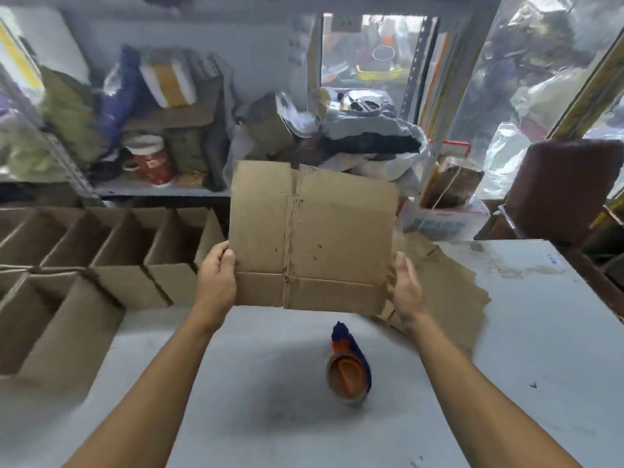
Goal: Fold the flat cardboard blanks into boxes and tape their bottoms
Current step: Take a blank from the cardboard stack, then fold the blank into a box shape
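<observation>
A flat cardboard blank [314, 234] is held upright above the table, its creases and flaps facing me. My left hand [217, 278] grips its lower left edge, thumb on the front. My right hand [407, 285] is at its lower right edge with straight fingers against the side. A tape dispenser [349, 366], blue and orange with a brown roll, lies on the grey table [506, 332] below the blank. More flat blanks [449, 298] lie on the table behind my right hand.
Several folded open boxes [101, 265] stand in rows at the left, beside the table. Cluttered shelves [162, 136] with bags, a red jar and cartons fill the back. A brown chair back [567, 190] stands at the right.
</observation>
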